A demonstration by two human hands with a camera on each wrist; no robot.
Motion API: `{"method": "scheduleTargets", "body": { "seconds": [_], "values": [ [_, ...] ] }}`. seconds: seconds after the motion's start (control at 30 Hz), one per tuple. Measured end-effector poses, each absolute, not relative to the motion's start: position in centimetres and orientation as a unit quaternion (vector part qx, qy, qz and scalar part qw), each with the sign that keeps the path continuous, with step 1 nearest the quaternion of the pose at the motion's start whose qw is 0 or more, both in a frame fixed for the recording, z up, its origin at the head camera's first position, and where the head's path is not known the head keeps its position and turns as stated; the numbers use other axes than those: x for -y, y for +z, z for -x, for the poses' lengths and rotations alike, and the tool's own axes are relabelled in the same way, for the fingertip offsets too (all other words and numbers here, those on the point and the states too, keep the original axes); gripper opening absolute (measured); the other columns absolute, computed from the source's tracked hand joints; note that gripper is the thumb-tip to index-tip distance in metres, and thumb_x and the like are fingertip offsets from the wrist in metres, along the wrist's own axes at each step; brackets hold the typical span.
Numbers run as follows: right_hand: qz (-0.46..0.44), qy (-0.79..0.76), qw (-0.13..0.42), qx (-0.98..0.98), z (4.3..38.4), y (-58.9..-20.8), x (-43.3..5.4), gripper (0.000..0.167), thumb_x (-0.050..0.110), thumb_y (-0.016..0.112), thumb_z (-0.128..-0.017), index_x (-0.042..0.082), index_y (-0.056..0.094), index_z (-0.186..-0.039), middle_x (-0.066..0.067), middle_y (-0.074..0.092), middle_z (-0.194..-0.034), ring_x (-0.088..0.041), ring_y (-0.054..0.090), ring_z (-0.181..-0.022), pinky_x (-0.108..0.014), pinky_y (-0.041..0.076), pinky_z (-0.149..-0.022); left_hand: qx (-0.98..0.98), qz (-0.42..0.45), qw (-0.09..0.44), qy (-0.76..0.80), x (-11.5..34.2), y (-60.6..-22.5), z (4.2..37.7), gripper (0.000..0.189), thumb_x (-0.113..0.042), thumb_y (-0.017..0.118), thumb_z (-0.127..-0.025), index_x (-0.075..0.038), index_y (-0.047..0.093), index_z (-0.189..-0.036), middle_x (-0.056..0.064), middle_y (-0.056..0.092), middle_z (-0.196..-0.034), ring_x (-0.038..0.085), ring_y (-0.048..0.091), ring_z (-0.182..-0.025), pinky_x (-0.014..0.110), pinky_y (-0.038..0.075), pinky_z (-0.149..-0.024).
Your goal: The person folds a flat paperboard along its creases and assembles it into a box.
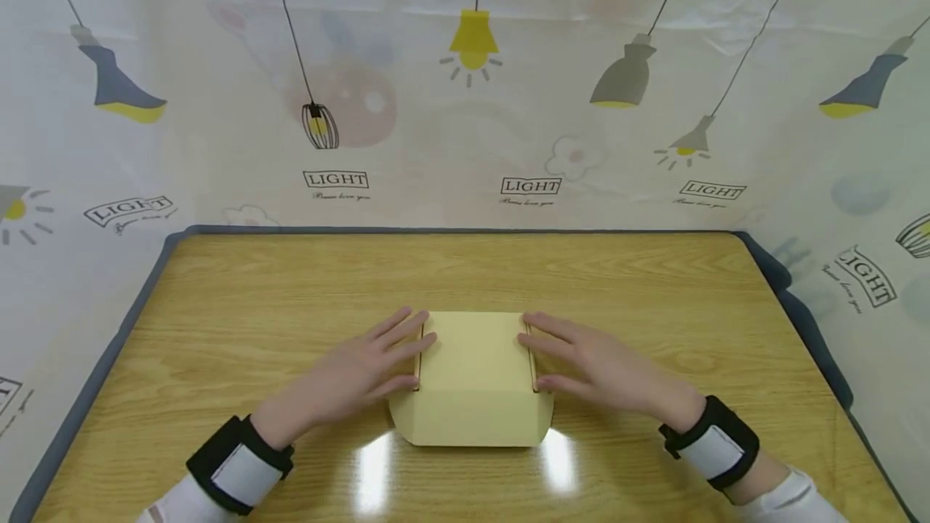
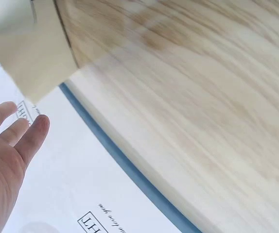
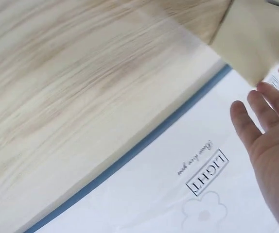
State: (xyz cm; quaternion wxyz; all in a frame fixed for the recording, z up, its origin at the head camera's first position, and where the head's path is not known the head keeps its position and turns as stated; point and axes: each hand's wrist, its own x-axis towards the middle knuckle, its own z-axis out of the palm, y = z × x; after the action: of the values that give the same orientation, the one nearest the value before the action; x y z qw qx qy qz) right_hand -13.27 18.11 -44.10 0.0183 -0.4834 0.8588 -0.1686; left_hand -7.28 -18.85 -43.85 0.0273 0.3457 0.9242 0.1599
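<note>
A pale yellow cardboard box (image 1: 475, 353) lies on the wooden table, its wide front flap (image 1: 475, 420) angled toward the near side. My left hand (image 1: 356, 374) is at the box's left edge, its fingers spread and fairly straight, with fingertips at the top and side. Mirroring it, my right hand (image 1: 599, 361) has its spread fingers at the right edge. Both wrist views show a side of the box near the fingertips, the left hand (image 2: 6, 158) and the right hand (image 3: 275, 145) with fingers extended. Whatever is inside the box is hidden.
The wooden table (image 1: 291, 273) has a blue-grey border (image 1: 450, 230) along its back and sides. Behind it stands a white cloth backdrop (image 1: 436, 127) printed with hanging lamps. Each wrist wears a black band, the left band (image 1: 240, 465) and the right band (image 1: 712, 442).
</note>
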Motion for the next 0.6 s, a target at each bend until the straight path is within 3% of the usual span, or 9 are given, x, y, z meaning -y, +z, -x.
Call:
{"method": "scheduleTargets", "body": {
  "seconds": [0.27,0.6],
  "values": [
    [0.486,-0.149,0.051,-0.860,14.2,-44.5,-18.6,0.071,0.058,0.061,-0.095,0.021,0.046,-0.153,-0.009,0.033,-0.166,-0.028,0.044,-0.147,-0.045,0.046,-0.114,-0.927,-0.331,0.060,0.167,19.8,-44.7,7.8,0.078,-0.059,0.053,-0.098,-0.020,0.030,-0.160,0.013,0.019,-0.170,0.034,0.026,-0.155,0.053,0.047,-0.111],
    [0.465,-0.176,0.084,-0.864,14.2,-45.3,-18.5,0.088,0.072,0.061,-0.086,0.026,0.037,-0.157,-0.007,0.025,-0.169,-0.028,0.045,-0.145,-0.045,0.050,-0.110,-0.921,-0.294,0.111,0.231,19.7,-45.4,7.9,0.099,-0.074,0.062,-0.083,-0.027,0.024,-0.162,0.009,0.010,-0.172,0.036,0.045,-0.144,0.052,0.050,-0.108]
  ]
}}
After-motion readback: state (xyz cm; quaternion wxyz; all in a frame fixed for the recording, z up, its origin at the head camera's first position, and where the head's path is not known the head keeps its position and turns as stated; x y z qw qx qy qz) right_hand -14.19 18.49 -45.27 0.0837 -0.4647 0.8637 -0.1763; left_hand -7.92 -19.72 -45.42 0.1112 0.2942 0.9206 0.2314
